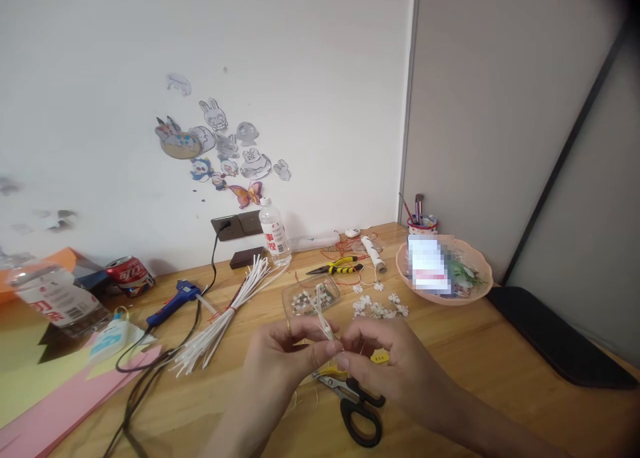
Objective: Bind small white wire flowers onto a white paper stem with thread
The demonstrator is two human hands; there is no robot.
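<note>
My left hand [287, 355] and my right hand [393, 351] meet over the front middle of the table, fingertips pinched together. Between them is a thin white strand bundle [321, 315], its upper end pointing up and its lower end hidden by my fingers. Below the hands lie scissors [361, 423] with black handles, partly covered, and a yellow object [380, 358] peeks out by my right fingers. Just behind my hands stands a clear box [330, 283] of small beads. White flower-shaped pieces [377, 308] are scattered to its right.
A tied bunch of white strips [220, 331], a blue glue gun [175, 303] and its black cable lie left. Yellow-black pliers [343, 268], a white roll [374, 253] and a water bottle [275, 235] are behind. Right, a pink bowl [477, 295] holds a phone [429, 265].
</note>
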